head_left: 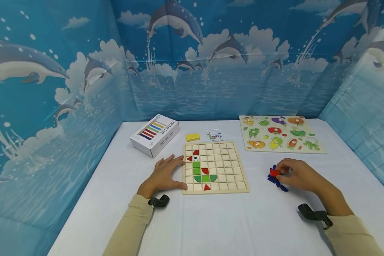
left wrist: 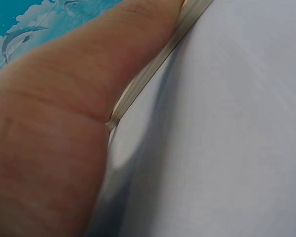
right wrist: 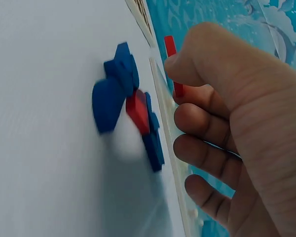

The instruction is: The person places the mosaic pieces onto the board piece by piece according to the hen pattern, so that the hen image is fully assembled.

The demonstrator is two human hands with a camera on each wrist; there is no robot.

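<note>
On the white table (head_left: pixel 211 227), between dolphin curtains, my left hand (head_left: pixel 164 176) lies flat, steadying the grid board (head_left: pixel 225 170). My right hand (head_left: pixel 296 174), to the right, pinches a red piece (head_left: pixel 273 172) above the blue pieces (head_left: pixel 275 182). I think next it must go carefully into a free square.

the white table (head_left: pixel 211 227) lies bare across the lower middle of the frame, between the two sleeves, and a hand could pass freely there. at centre the square wooden grid board (head_left: pixel 222 169) blocks the way, with the left hand (head_left: pixel 164 176) resting on its left edge. right of it a bare strip of cloth runs to the heap of blue and red flat pieces (head_left: pixel 276 177), which the right hand (head_left: pixel 299 175) covers. further up, the white cardboard box (head_left: pixel 154 134), the yellow block (head_left: pixel 192 137), the small printed card (head_left: pixel 214 135) and the wooden vegetable peg puzzle (head_left: pixel 281 134) line the far edge. the dolphin-print backdrop (head_left: pixel 51 106) closes in left, back and right.
</note>
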